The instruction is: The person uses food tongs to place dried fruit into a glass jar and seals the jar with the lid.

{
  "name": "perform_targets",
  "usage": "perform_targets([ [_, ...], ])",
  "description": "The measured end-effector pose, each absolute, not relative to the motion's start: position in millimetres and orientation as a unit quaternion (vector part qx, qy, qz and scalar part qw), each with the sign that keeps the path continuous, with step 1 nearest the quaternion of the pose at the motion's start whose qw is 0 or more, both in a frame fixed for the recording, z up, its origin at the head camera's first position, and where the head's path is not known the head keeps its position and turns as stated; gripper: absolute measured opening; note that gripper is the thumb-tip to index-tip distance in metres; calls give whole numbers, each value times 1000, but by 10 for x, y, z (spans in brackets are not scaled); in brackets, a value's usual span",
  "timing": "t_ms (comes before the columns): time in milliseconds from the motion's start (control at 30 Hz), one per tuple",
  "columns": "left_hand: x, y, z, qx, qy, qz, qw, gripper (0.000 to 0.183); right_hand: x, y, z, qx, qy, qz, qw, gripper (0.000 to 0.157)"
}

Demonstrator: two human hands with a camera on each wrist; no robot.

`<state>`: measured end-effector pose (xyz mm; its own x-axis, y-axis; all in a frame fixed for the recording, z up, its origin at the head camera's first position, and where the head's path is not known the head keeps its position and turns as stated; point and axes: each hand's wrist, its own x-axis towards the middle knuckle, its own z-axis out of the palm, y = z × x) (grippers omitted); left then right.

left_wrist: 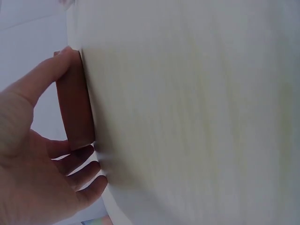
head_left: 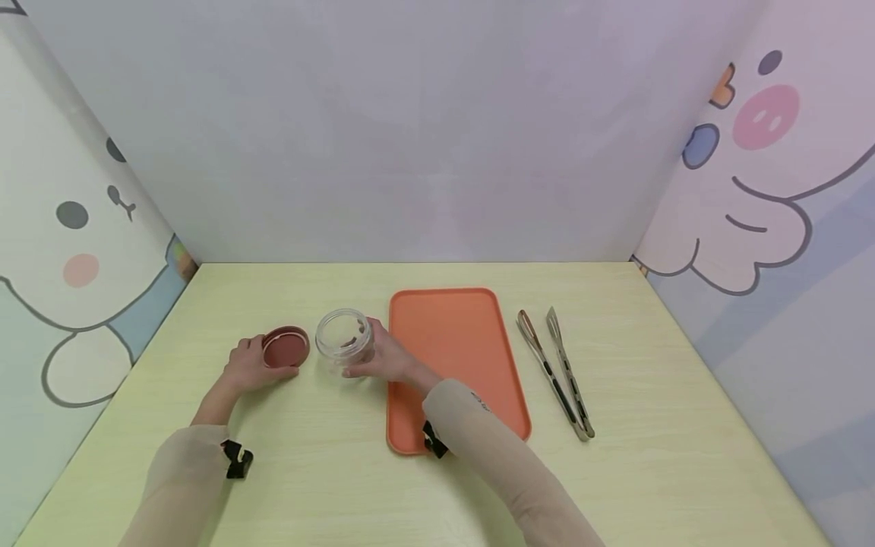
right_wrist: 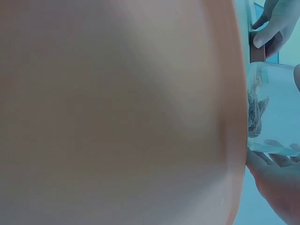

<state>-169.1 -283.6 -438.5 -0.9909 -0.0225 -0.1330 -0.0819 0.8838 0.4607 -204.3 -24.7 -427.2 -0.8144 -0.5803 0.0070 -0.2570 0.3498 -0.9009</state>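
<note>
A brown-red round lid (head_left: 285, 351) lies on the table at the left with its hollow inside facing up. My left hand (head_left: 250, 366) holds it by the rim, thumb on the near side and fingers on the far side; the lid's side wall shows in the left wrist view. To its right stands an uncovered clear jar (head_left: 339, 351), upright. My right hand (head_left: 388, 358) grips the jar from its right side. In the right wrist view, dark, shrivelled pieces (right_wrist: 254, 115) lie at the jar's bottom; their kind is unclear.
An orange rectangular tray (head_left: 451, 327) lies right of the jar, under my right forearm. Farther right, a pair of metal tongs (head_left: 573, 380) rests spread on the pale wooden table (head_left: 328, 471). Printed cloth walls (head_left: 424, 152) enclose the back and sides.
</note>
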Motion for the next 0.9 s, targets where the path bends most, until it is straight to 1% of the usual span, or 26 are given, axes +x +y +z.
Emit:
perform_targets([
  [133, -1692, -2833, -4384, -21, 969, 241, 55, 95, -2042, -246, -4263, -250, 811, -504, 160, 91],
  [200, -1690, -2832, -4380, -21, 968, 245, 58, 96, -2093, -252, -4349, -241, 818, -499, 155, 93],
  [467, -1694, -2869, -4366, -18, 949, 310, 55, 98, -2091, -196, -4239, -213, 822, -511, 132, 94],
  [733, -1662, -2904, -4307, -51, 921, 379, 71, 101, -2069, -88, -4156, -236, 788, -552, 135, 91],
  [900, -1638, -2914, -4303, -67, 905, 414, 78, 101, -2058, -8, -4113, -246, 776, -563, 141, 87],
])
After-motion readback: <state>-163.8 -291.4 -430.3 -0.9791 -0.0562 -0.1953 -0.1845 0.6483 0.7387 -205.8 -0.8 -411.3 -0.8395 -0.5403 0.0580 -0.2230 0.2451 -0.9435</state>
